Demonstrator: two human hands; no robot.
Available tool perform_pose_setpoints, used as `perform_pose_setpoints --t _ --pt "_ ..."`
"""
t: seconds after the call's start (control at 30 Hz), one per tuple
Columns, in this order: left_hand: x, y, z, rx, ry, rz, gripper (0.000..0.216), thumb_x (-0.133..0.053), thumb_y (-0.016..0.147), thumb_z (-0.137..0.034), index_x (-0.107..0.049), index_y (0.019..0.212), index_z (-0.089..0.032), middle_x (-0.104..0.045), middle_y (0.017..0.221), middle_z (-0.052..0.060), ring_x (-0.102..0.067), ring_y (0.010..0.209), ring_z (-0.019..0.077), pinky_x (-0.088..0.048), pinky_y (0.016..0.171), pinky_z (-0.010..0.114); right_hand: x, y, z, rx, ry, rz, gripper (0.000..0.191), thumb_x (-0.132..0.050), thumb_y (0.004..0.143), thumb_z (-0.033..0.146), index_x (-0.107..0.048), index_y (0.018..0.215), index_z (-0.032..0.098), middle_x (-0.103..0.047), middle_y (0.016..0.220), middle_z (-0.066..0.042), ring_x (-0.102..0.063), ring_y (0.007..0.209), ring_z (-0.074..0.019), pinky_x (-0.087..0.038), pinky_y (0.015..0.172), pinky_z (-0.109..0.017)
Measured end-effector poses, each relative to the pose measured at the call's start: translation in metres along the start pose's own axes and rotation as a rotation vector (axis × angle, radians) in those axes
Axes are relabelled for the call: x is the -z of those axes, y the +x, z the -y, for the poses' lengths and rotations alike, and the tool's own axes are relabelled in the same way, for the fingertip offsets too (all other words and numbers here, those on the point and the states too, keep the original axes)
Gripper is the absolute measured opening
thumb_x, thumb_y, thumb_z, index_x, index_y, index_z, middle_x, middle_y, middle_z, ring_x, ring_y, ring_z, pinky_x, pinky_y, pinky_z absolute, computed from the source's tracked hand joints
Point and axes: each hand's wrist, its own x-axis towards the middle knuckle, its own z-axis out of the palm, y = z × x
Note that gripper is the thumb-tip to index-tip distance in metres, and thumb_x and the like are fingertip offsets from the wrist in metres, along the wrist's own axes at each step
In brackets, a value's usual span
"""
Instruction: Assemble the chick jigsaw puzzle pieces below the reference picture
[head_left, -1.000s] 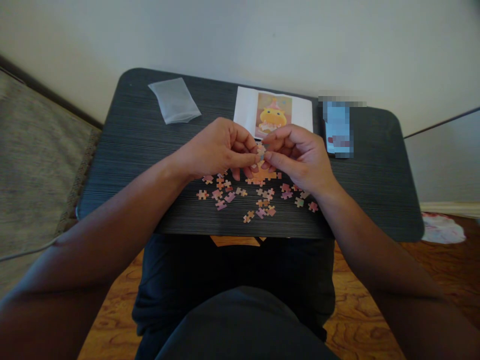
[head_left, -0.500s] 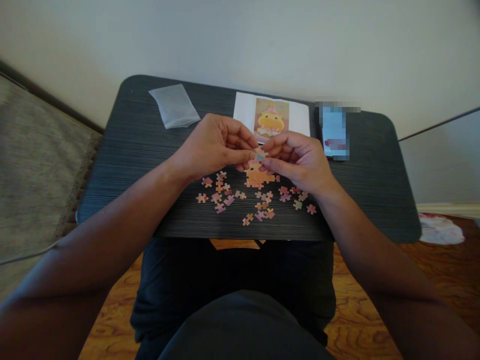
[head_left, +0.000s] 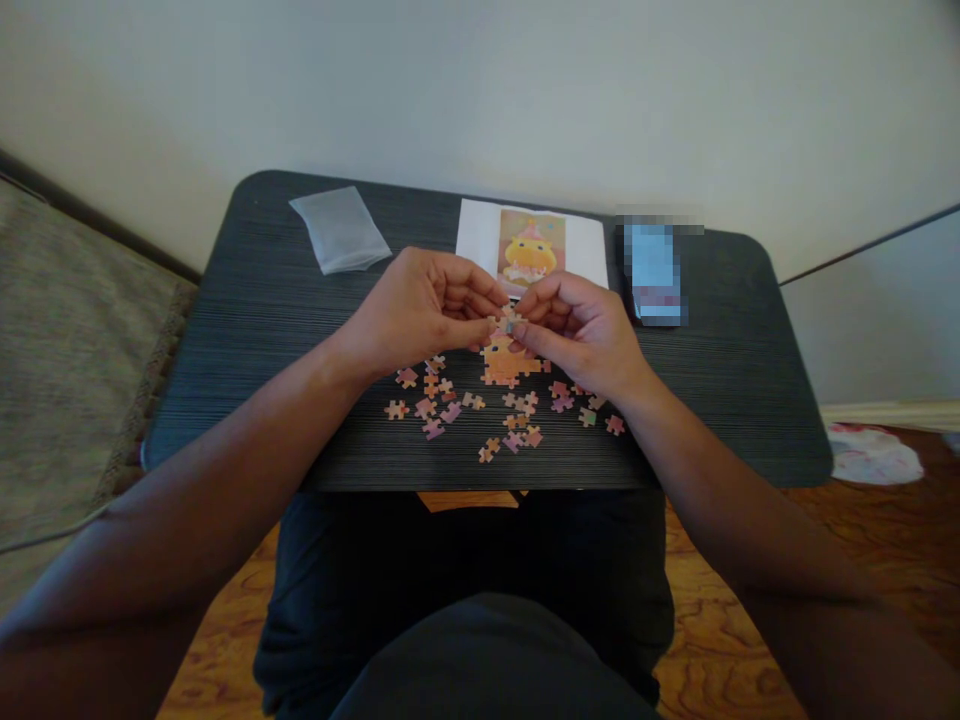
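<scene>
Between the fingertips of my two hands is a small puzzle piece (head_left: pixel 510 320) with a bluish patch, held just above the table. My left hand (head_left: pixel 439 305) pinches its left side, and my right hand (head_left: pixel 574 325) grips it from the right. Directly below lies a joined orange section of the puzzle (head_left: pixel 514 362), its upper part partly hidden by my fingers. Loose puzzle pieces (head_left: pixel 427 407) are scattered to the left of that section. More loose pieces (head_left: pixel 523 403) lie in front of it, and others (head_left: pixel 561 396) are by my right wrist.
A white sheet with a printed yellow character (head_left: pixel 532 250) lies behind my hands. At the back left is a clear plastic bag (head_left: pixel 341 230). A phone-like object with a blurred screen (head_left: pixel 654 270) sits at the right. The dark table (head_left: pixel 720 400) backs onto a wall.
The view has tilted slightly, so the table appears a little lower and further left. Both hands still hold the piece, which seems slightly turned between the fingers.
</scene>
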Motion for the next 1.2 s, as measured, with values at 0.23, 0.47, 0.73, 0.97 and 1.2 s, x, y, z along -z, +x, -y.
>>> perform_pose_setpoints --t 0.23,0.47,0.73,0.97,1.2 --pt "-0.002 0.0 0.002 -0.026 0.012 0.044 0.026 -0.09 0.086 -0.018 -0.085 0.112 -0.021 -0.092 0.096 0.008 -0.087 0.083 0.0195 -0.069 0.077 0.03 -0.002 0.002 0.002 -0.042 0.047 -0.011 0.045 -0.11 0.079 0.049 -0.075 0.099 0.028 -0.081 0.088 0.002 -0.076 0.079 -0.0174 -0.064 0.074 -0.033" --pt "-0.012 0.0 -0.001 -0.046 -0.011 -0.003 0.032 -0.091 0.087 -0.017 -0.083 0.118 -0.021 -0.091 0.105 0.007 -0.086 0.09 0.0182 -0.071 0.086 0.032 0.006 0.007 0.004 -0.007 -0.012 -0.085 0.043 -0.108 0.077 0.049 -0.073 0.092 0.029 -0.075 0.081 0.004 -0.066 0.072 -0.0154 -0.058 0.067 -0.033" --pt "0.002 0.002 0.013 -0.192 0.351 -0.193 0.014 -0.077 0.101 -0.028 -0.086 0.11 -0.023 -0.084 0.096 0.006 -0.072 0.077 0.018 -0.061 0.07 0.038 0.043 0.012 -0.006 -0.026 -0.108 -0.221 0.032 -0.099 0.08 0.04 -0.072 0.094 0.028 -0.074 0.08 0.002 -0.069 0.071 -0.0176 -0.054 0.058 -0.034" --pt "0.001 0.004 0.032 -0.453 0.807 -0.051 0.031 -0.062 0.108 -0.023 -0.092 0.116 -0.019 -0.084 0.113 0.015 -0.078 0.108 0.0292 -0.063 0.098 0.048 0.052 0.016 -0.023 -0.118 -0.118 -0.1 0.031 -0.099 0.081 0.032 -0.076 0.099 0.026 -0.074 0.081 0.003 -0.064 0.07 -0.0145 -0.052 0.064 -0.033" --pt "0.001 0.006 0.034 -0.465 0.825 0.024 0.028 -0.067 0.109 -0.023 -0.092 0.12 -0.022 -0.087 0.124 0.014 -0.078 0.116 0.0314 -0.062 0.109 0.053 0.046 0.019 -0.025 -0.14 -0.126 -0.106 0.031 -0.102 0.08 0.033 -0.076 0.094 0.025 -0.073 0.082 0.004 -0.059 0.067 -0.0127 -0.046 0.06 -0.032"
